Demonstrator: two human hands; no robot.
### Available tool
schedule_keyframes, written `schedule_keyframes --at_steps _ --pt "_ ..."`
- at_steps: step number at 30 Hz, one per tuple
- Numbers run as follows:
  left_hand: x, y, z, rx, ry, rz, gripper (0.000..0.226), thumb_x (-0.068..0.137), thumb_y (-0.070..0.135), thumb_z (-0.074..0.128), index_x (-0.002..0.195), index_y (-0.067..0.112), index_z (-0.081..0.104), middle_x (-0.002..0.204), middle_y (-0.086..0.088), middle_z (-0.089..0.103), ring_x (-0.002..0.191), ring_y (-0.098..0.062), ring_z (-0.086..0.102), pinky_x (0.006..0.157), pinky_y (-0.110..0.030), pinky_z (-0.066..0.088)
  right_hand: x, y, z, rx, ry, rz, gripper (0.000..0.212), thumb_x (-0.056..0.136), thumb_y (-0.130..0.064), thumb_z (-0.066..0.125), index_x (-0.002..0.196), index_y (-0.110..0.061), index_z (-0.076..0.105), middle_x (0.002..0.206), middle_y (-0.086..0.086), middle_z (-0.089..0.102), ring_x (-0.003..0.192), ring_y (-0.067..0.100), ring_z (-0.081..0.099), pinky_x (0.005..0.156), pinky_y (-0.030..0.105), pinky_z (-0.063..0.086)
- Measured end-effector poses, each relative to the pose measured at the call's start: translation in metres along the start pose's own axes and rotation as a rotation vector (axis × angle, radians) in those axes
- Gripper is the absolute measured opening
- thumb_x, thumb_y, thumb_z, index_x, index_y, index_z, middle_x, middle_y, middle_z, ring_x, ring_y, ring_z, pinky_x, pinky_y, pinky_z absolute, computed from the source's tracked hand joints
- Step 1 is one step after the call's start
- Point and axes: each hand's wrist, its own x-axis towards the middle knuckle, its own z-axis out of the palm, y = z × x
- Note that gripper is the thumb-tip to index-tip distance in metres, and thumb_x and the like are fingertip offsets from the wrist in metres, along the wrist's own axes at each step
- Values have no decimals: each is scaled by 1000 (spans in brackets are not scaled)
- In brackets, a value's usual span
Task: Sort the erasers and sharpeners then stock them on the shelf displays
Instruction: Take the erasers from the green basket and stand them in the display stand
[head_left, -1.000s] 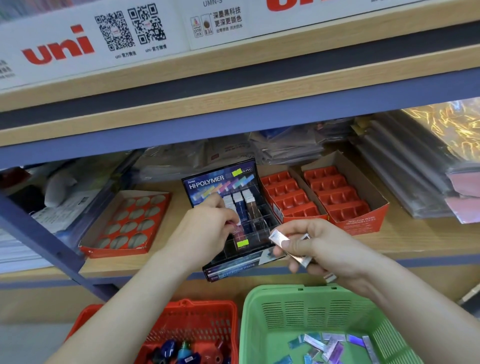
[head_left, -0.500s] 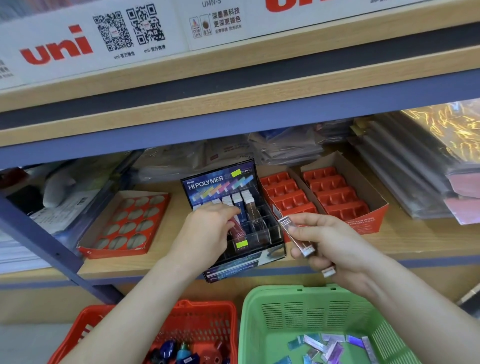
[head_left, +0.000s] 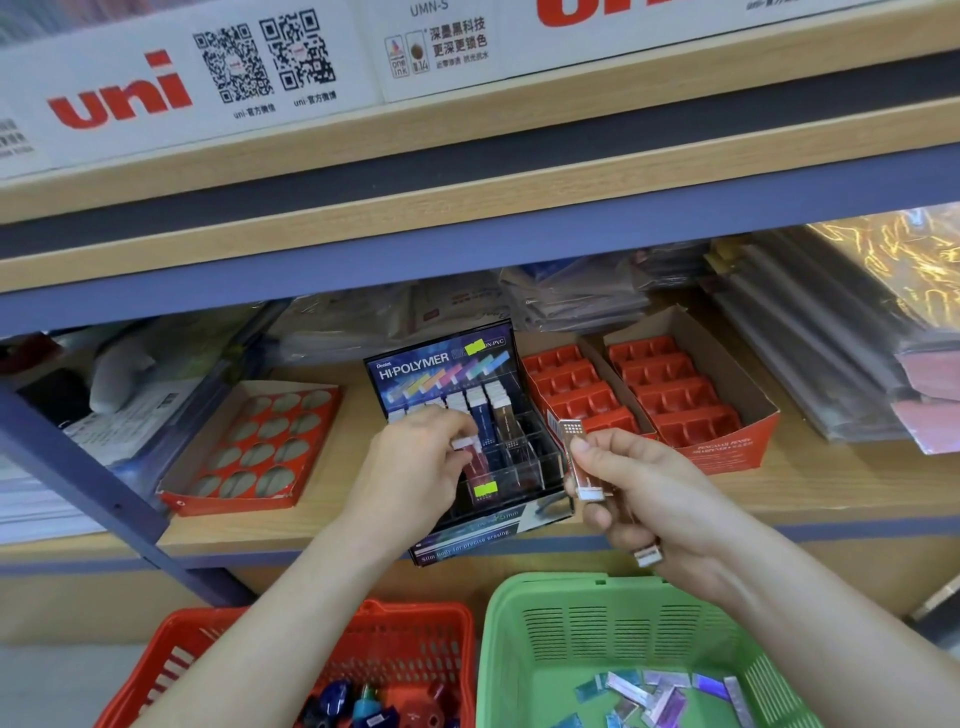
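A dark Hi-Polymer eraser display (head_left: 470, 364) stands on the wooden shelf (head_left: 779, 483), its slots partly filled with slim stick erasers. My left hand (head_left: 415, 462) pinches a red eraser (head_left: 475, 460) at a front slot of the display. My right hand (head_left: 639, 488) holds a reddish slim eraser (head_left: 574, 447) upright just right of the display, with another eraser end (head_left: 648, 556) poking out below the palm. Below, a green basket (head_left: 524, 613) holds several loose erasers (head_left: 660, 693). A red basket (head_left: 415, 629) holds sharpeners (head_left: 363, 706).
A red tray with round holes (head_left: 249, 447) lies left of the display. Two red compartment boxes (head_left: 670, 389) sit to its right. Stacked plastic-wrapped packs (head_left: 831, 364) fill the shelf's right and back. A blue upright post (head_left: 93, 467) crosses the left.
My right hand has turned its eraser from flat to upright and lifted it toward the display. My left hand has slid down onto a red eraser at the front slots.
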Motion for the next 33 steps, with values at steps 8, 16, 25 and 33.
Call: schedule_keyframes --at_steps 8,16,25,33 --pt "-7 5 7 -5 33 -2 18 89 11 65 104 15 74 95 5 63 89 -13 59 79 -22 47 -7 -3 5 80 32 20 8 95 -14 58 89 -13 53 57 -2 57 61 26 72 29 13 15" --pt "-25 76 -2 -900 -155 -511 25 76 24 78 94 13 64 76 -9 72 67 -22 66 69 -41 56 -13 -3 13 59 15 -48 5 93 -18 61 93 -16 56 67 2 68 50 17 66 31 14 13" --pt "5 57 -13 -827 64 -547 18 85 8 67 82 24 76 76 -1 72 70 -15 61 70 -31 53 -3 2 6 93 7 -9 16 87 -6 66 101 -15 68 76 3 61 53 9 49 36 17 26" --pt "62 13 -4 -350 -64 -361 11 86 17 70 93 25 72 84 12 69 77 0 63 72 -17 50 4 -6 -7 352 127 -24 52 70 28 28 101 -4 56 99 21 52 80 24 56 47 23 43"
